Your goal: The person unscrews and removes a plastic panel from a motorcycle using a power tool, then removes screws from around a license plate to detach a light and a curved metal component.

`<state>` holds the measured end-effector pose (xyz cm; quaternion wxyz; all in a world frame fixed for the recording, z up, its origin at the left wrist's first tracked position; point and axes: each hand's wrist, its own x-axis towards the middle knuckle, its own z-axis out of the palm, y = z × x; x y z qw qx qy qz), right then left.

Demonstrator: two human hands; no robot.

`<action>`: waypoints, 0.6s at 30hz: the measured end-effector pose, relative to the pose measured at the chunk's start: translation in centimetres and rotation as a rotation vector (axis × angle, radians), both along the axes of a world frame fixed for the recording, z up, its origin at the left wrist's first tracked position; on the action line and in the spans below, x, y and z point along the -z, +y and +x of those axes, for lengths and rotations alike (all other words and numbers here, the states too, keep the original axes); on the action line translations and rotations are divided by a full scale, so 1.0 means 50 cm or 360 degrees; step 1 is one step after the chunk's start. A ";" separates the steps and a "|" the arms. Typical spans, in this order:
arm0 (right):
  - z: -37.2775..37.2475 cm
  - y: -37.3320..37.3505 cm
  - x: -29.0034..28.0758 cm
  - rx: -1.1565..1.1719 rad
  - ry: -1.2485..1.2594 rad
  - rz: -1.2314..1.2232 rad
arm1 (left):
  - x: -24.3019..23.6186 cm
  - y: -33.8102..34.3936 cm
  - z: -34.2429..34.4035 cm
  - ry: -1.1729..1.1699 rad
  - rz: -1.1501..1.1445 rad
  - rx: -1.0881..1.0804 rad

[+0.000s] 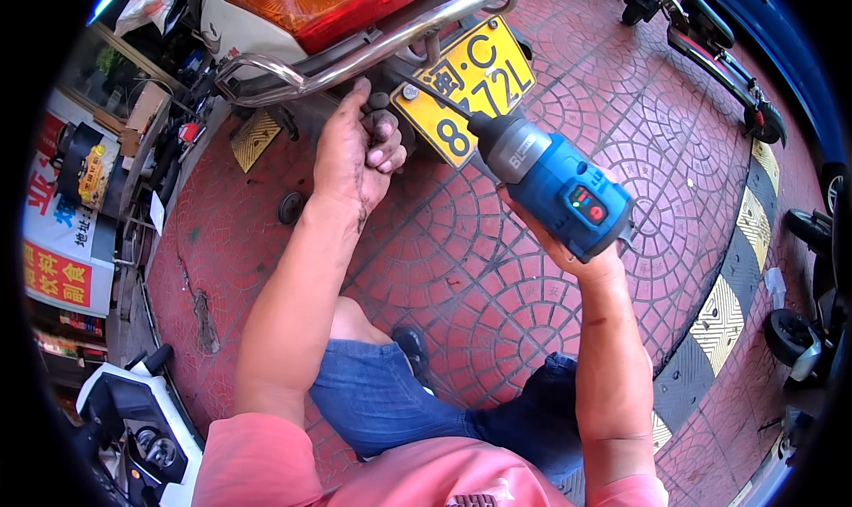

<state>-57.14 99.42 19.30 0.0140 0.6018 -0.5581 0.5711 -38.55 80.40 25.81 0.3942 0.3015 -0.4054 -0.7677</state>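
My right hand grips a blue cordless impact driver with a silver nose. Its long dark bit points up and left across the yellow licence plate, toward the underside of a chrome rear bar. Where the bit ends I cannot see clearly. My left hand, smudged with black grease, is raised just below that bar, left of the plate. Its fingers are curled; whatever they hold, if anything, is hidden. A silver bolt head sits at the plate's left corner.
Above the bar are a motorbike's red and orange tail light and white body. Red patterned paving lies below, with a black and yellow ramp strip at right. A kick scooter stands far right, a white scooter lower left.
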 end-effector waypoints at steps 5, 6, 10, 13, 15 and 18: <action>0.034 0.088 0.038 -0.0077 -0.0403 0.0305 | 0.076 -0.005 0.094 -0.0431 0.0463 0.0239; 0.032 0.104 0.040 -0.0054 -0.0297 0.0259 | 0.095 -0.001 0.101 -0.0567 0.0457 0.0298; 0.025 0.131 0.046 -0.0046 -0.0324 0.0154 | 0.129 -0.002 0.108 -0.0690 0.0464 0.0282; 0.034 0.110 0.041 -0.0139 -0.0439 0.0080 | 0.133 -0.014 0.096 -0.0652 0.0403 0.0295; 0.047 0.105 0.040 -0.0141 -0.0624 0.0165 | 0.135 -0.020 0.080 -0.0628 0.0376 0.0373; 0.053 0.098 0.041 -0.0130 -0.0664 0.0217 | 0.138 -0.008 0.054 -0.0561 0.0404 0.0556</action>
